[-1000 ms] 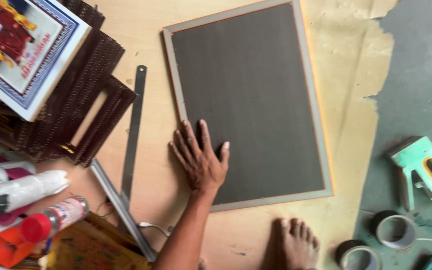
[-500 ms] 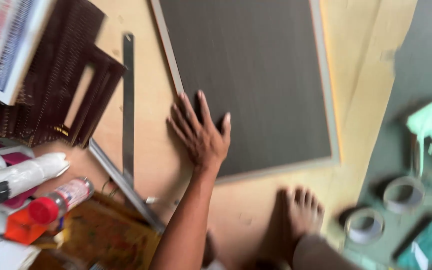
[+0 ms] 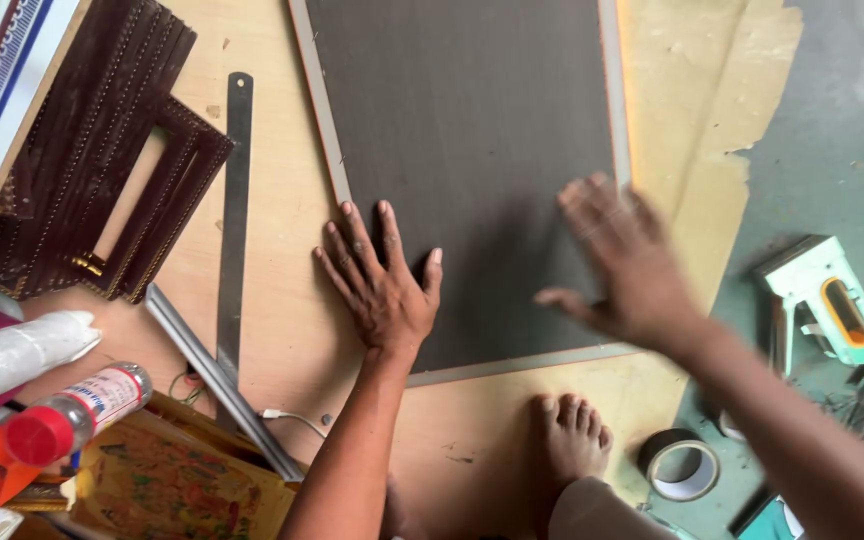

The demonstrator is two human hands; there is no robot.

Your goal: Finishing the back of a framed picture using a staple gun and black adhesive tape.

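Note:
A large dark brown board with a grey frame (image 3: 472,130) lies flat on a plywood sheet (image 3: 272,300) on the floor. My left hand (image 3: 382,290) rests palm down with fingers spread on the board's lower left corner. My right hand (image 3: 622,265), blurred, hovers open with fingers apart over the board's lower right part, holding nothing. My bare foot (image 3: 572,440) stands on the plywood just below the board's bottom edge.
A steel ruler (image 3: 234,220) and a grey metal strip (image 3: 217,380) lie left of the board. Dark brown frames (image 3: 102,170) are stacked at far left, with a bottle (image 3: 77,410) and a tube (image 3: 17,350) below. A staple gun (image 3: 832,305) and tape roll (image 3: 680,465) sit at right.
My right hand has come into view from the right and now hovers over the board's lower right. The view has shifted closer and lower. My left hand stays on the board's corner.

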